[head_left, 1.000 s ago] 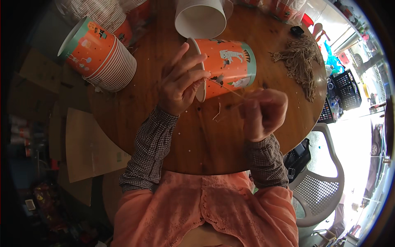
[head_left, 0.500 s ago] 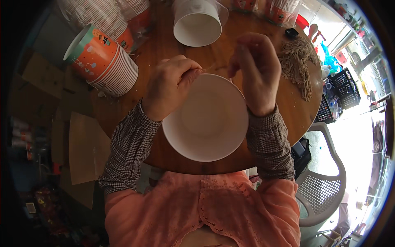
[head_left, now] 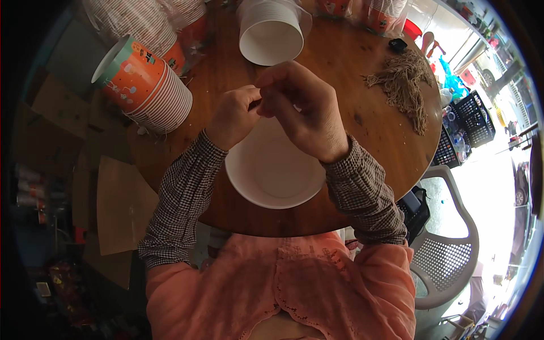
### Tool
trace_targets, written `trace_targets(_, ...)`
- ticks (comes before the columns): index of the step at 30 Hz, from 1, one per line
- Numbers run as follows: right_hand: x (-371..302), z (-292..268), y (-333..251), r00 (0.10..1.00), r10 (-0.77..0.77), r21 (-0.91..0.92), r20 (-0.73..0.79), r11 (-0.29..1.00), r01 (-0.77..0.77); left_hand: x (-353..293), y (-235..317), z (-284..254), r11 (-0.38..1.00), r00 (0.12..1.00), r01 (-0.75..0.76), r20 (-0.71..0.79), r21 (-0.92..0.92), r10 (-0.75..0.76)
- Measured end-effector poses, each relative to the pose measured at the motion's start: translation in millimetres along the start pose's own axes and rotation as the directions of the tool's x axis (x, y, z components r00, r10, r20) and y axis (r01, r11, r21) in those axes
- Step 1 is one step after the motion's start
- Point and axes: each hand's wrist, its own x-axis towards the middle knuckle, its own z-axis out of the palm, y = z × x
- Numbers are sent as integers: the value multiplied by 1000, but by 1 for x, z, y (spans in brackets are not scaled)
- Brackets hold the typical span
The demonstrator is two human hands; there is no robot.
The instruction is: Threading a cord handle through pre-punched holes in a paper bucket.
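Observation:
A white paper bucket (head_left: 276, 175) stands mouth up on the round wooden table in front of me. My left hand (head_left: 233, 116) is over its far left rim, thumb and fingers pinched together. Right beside it, my right hand (head_left: 300, 110) is closed with curled fingers, its fingertips meeting those of the left above the bucket. Whatever thin thing lies between the fingertips is too small and hidden to name. A bundle of beige strings (head_left: 405, 85) lies on the table to the right.
A stack of orange and green paper buckets (head_left: 147, 85) leans at the left. White nested buckets (head_left: 271, 42) lie on their side at the far edge, near plastic-wrapped stacks (head_left: 133, 25). A small black object (head_left: 398, 45) sits by the strings; a grey plastic chair (head_left: 447, 255) stands at right.
My right hand has moved left, over to the left hand's fingertips, and its fingers have curled in. The bundle of strings is spread out a little more to the left.

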Motion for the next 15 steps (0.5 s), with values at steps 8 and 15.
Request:
trace_targets(8, -3, -38, -25, 959, 269, 201, -87, 948, -248, 4, -11, 1, 970, 989, -119, -61, 213, 135)
trace_targets(15, -37, -98, -69, 907, 417, 455, -59, 820, -347, 20, -30, -18, 939, 994, -96, -11, 331, 106)
